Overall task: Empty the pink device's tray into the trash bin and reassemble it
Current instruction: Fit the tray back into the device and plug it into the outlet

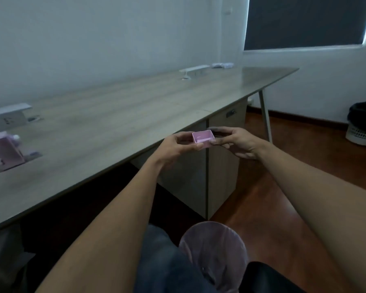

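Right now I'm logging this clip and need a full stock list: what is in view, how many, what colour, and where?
Tray: one, pink, open side up, held between both hands off the desk's front edge.
Pink device: one, pink, far left on the desk.
Desk: one long, grey wood grain, along the wall.
Socket boxes: two, white, at the desk's back edge, one left and one further along.
Cabinet: one, beige, under the desk.
Near bin: one, pinkish liner, on the floor below the hands.
Far bin: one, white with black liner, right by the wall.
Window blind: one, dark, top right.
Left hand: one, gripping the tray.
Right hand: one, gripping the tray.
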{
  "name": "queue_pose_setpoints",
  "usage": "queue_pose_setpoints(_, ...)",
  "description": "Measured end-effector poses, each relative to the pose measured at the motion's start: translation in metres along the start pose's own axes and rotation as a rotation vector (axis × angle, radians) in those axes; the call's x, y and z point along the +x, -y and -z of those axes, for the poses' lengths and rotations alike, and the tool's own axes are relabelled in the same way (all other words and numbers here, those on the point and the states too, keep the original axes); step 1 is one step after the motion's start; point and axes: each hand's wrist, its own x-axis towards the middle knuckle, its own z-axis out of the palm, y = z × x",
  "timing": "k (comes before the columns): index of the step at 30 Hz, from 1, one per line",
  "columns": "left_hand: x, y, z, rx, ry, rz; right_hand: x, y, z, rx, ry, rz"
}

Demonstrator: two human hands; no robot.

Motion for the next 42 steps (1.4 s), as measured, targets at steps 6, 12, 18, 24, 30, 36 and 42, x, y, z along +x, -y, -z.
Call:
queue_pose_setpoints(6, -0.007, -0.052, 0.027, 0.056, -0.089, -0.097, 0.013, 0.048, -0.039, -0.009, 0.1, 0.065)
queue_pose_setpoints(12, -0.029, -0.095, 0.086, 0.107, -0.193, -0.133, 0.041, 0.075, -0.104, -0.046, 0.197, 0.141)
queue_pose_setpoints(18, -0.074, -0.124, 0.16, 0.183, -0.312, -0.148, 0.079, 0.078, -0.194, -0.051, 0.33, 0.178)
queue_pose_setpoints(24, -0.133, -0.14, 0.225, 0.288, -0.454, -0.115, 0.104, 0.069, -0.282, -0.058, 0.498, 0.17)
queue_pose_setpoints(30, -0.192, -0.153, 0.279, 0.382, -0.594, -0.062, 0.122, 0.056, -0.367, -0.063, 0.628, 0.167)
queue_pose_setpoints(36, -0.241, -0.144, 0.322, 0.38, -0.71, -0.006, 0.137, 0.029, -0.427, -0.191, 0.702, 0.211)
queue_pose_setpoints(42, -0.269, -0.117, 0.335, 0.31, -0.834, 0.024, 0.153, -0.003, -0.417, -0.358, 0.557, 0.261)
